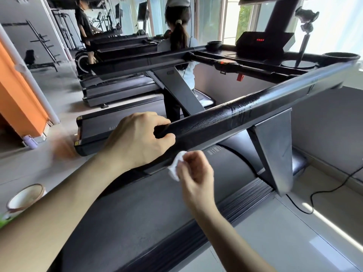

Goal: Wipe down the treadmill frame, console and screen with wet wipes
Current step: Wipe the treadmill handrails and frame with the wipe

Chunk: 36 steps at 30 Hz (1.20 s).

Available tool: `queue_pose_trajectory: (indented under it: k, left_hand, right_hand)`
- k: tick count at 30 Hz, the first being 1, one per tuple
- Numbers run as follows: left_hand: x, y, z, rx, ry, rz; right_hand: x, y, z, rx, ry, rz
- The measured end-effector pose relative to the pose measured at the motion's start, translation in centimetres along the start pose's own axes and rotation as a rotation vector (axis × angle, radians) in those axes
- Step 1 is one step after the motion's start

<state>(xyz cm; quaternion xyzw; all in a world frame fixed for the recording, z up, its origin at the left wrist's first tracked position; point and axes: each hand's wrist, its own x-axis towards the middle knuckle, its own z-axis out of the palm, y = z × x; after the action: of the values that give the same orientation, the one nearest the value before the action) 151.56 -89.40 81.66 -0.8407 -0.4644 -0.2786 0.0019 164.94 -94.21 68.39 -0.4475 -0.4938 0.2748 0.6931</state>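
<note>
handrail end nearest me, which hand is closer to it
Left. The left hand grips the handrail end; the right hand is just below the rail, pinching a wipe.

Support post (275, 150) interrupts handrail (216, 118) underside.

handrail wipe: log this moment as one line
left hand: grips handrail end | right hand: pinches wet wipe just under handrail | handrail: streaky sheen mid-span | console: no hand on it
</note>
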Motion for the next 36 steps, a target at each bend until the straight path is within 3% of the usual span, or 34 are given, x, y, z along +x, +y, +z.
queue_pose_trajectory:
  k: [3, 6, 8, 10, 14, 17, 18, 22, 23, 26, 32, 36]
  left_hand:
    - [0.0, 0.1, 0.0, -0.016, -0.015, -0.021]
    - [0.0, 0.3, 0.0, -0.014, -0.007, -0.028]
    - [0.0, 0.4, 0.0, -0.017, -0.004, -0.034]
    - [0.0, 0.4, 0.0, -0.008, 0.002, -0.033]
    - [-0.1, 0.4, 0.1, -0.005, -0.001, -0.037]
    - [-0.2, 0.4, 0.1, -0.008, -0.007, -0.037]
    - [-0.2, 0.4, 0.1, -0.007, -0.002, -0.036]
    - [-0.3, 0.6, 0.1, 0.014, 0.007, -0.038]
    - [-0.2, 0.6, 0.1, 0.016, 0.002, -0.041]
    - [-0.2, 0.7, 0.0, 0.020, -0.011, -0.049]
    - [-0.4, 1.0, -0.2, 0.047, -0.023, -0.054]
    - [-0.4, 1.0, -0.2, 0.083, -0.037, -0.073]
  right_hand:
    - [1.9, 0.2, -1.5, 0.111, 0.306, 0.206]
    - [4.2, -1.1, -1.9, 0.655, 0.524, 0.617]
    - [4.5, -2.1, -1.5, 0.812, 0.571, 0.739]
    - [3.4, -2.7, -0.5, 0.825, 0.478, 0.798]
    - [1.3, -3.1, 0.4, 0.738, 0.047, 0.936]
    - [2.6, -3.3, -1.2, 0.700, -0.064, 0.913]
    - [3.3, -3.3, -1.9, 0.722, -0.008, 0.895]
    - [5.8, -2.7, -3.9, 0.880, 0.483, 0.765]
    - [5.9, -2.5, -3.6, 0.844, 0.528, 0.721]
    - [4.2, -2.4, -1.4, 0.739, 0.440, 0.656]
    - [1.9, -2.5, -1.0, 0.636, 0.042, 0.789]
    - [5.0, -2.6, -3.6, 0.810, 0.327, 0.755]
